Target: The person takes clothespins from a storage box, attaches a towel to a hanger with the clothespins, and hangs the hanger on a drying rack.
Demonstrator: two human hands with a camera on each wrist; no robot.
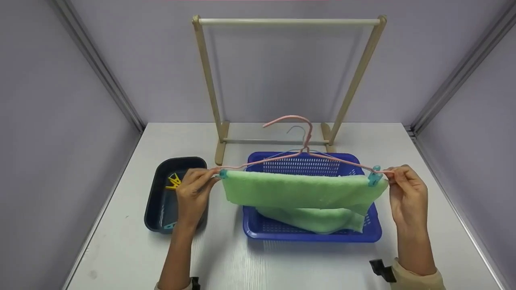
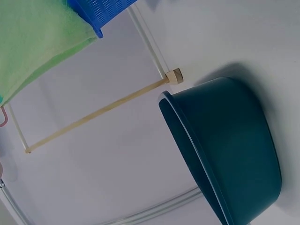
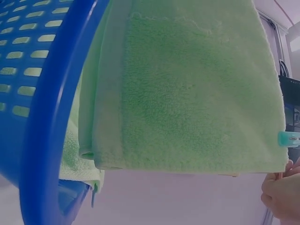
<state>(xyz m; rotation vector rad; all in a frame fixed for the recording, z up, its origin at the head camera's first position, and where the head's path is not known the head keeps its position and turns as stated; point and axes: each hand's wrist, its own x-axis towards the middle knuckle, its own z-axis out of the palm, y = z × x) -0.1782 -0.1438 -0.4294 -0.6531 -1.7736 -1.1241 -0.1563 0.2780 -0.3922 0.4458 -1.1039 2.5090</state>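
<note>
Fingers of my left hand and right hand pinch a slim pink hanger bearing a green towel; a dark plastic basin holds yellow clothespins.

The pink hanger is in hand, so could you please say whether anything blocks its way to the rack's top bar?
Nothing visible stands between the pink hanger and the top bar; a thin blue hanger shows behind the pink one, below the bar.

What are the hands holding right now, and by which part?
A pink hanger, by its two ends: the left hand pinches the left end, the right hand the right.
</note>
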